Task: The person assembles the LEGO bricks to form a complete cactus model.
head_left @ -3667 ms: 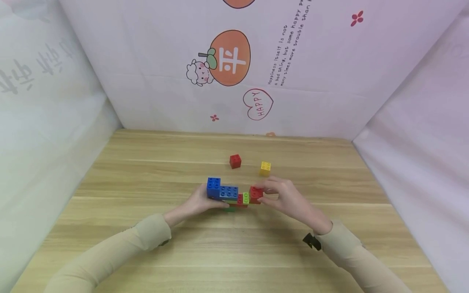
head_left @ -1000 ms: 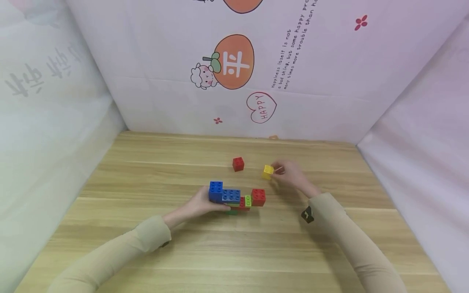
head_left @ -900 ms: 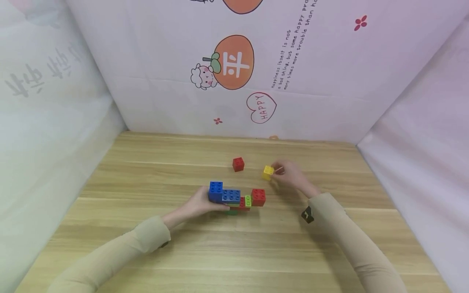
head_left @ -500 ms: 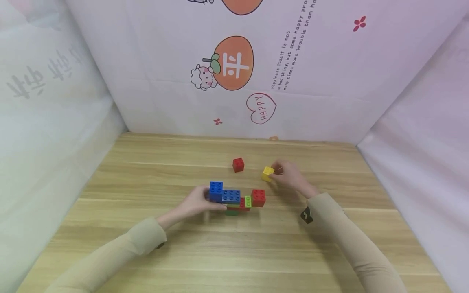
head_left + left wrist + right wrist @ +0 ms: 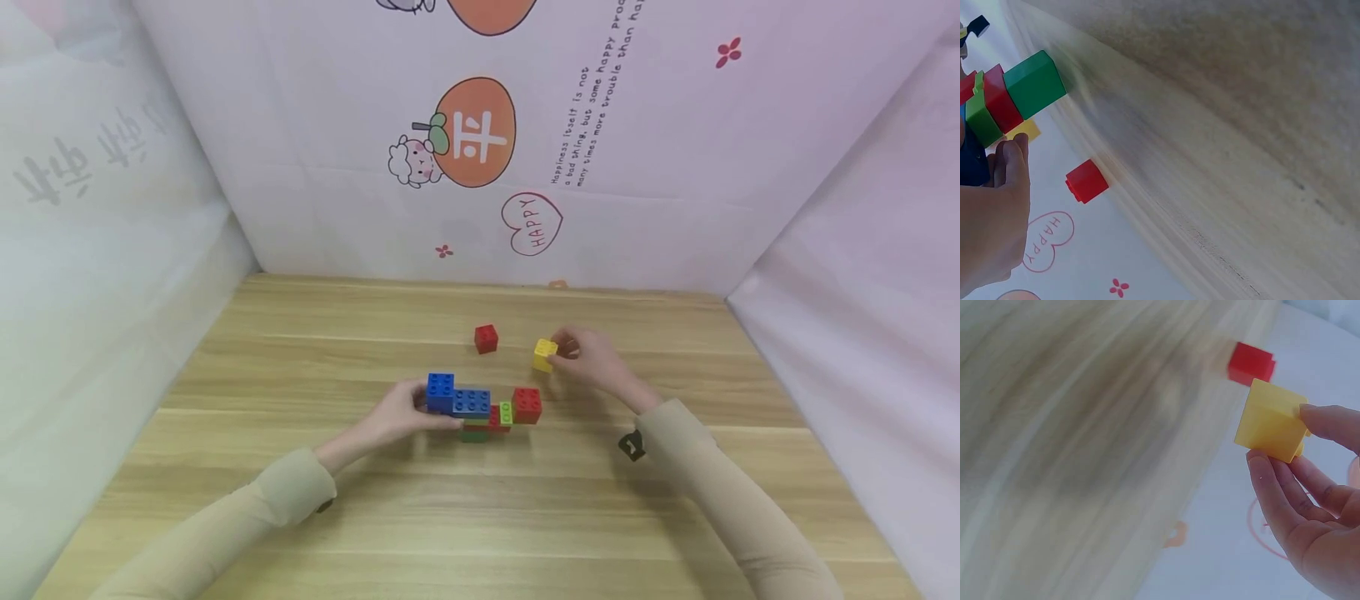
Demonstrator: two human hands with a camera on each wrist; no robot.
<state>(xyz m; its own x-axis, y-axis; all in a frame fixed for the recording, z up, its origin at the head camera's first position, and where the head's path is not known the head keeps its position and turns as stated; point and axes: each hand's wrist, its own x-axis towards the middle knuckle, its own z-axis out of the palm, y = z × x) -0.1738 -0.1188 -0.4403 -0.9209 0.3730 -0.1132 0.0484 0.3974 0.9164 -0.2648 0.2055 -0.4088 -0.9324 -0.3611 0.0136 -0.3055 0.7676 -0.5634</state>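
Observation:
In the head view my left hand [image 5: 400, 410] grips the blue end of a toy brick assembly [image 5: 472, 403], thumb along its near side. It joins blue, lime, red and green bricks, with a red brick [image 5: 527, 406] at its right end. The left wrist view shows its green brick [image 5: 1036, 84] lowest and my fingers [image 5: 1013, 164] curled by the blue part. Farther right, my right hand [image 5: 596, 362] pinches a yellow brick [image 5: 544, 355]. Thumb and fingertips hold opposite sides of that yellow brick [image 5: 1271, 421] in the right wrist view.
A loose red brick [image 5: 486, 339] lies on the wooden table [image 5: 360, 325], behind the assembly and left of the yellow brick. White printed cloth [image 5: 330, 200] rises behind the table and along both sides.
My right hand has let go of the red brick at the assembly's right end, moved back to the yellow brick and pinched it. My left hand keeps its hold, sliding slightly left.

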